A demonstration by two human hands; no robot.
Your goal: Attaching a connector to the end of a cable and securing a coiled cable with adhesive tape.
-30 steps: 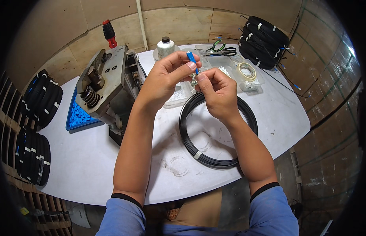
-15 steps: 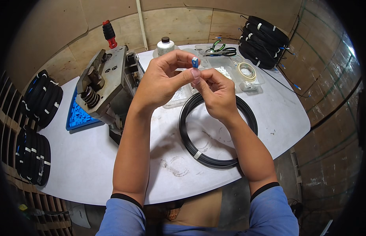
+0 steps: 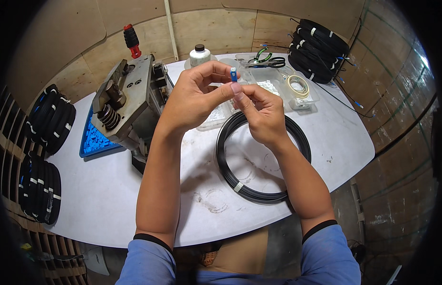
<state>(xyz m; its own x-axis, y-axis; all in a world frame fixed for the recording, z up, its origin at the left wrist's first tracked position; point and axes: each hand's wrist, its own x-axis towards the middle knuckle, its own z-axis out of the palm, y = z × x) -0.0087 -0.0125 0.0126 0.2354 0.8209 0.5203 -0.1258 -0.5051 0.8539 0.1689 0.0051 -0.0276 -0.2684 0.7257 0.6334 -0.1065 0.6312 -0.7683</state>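
Observation:
My left hand [image 3: 195, 97] and my right hand [image 3: 259, 111] meet above the white table [image 3: 107, 190]. Between their fingertips they pinch a small blue connector [image 3: 234, 74], held upright. The left thumb and forefinger grip it from the left, and the right fingers close on its lower end. Below my right hand a coil of black cable [image 3: 252, 183] lies flat on the table, bound with a white tie.
A grey metal press machine [image 3: 128, 102] with a red handle stands at the left, next to a blue tray [image 3: 90, 140]. Behind the hands are a white bottle [image 3: 200, 54], clear plastic boxes, a tape roll [image 3: 297, 85], pliers [image 3: 266, 59]. Black cable coils are stacked far right [image 3: 318, 45] and left [image 3: 50, 118].
Both hands have lifted the blue connector a little and turned it upright. The fingers have shifted their grip on it.

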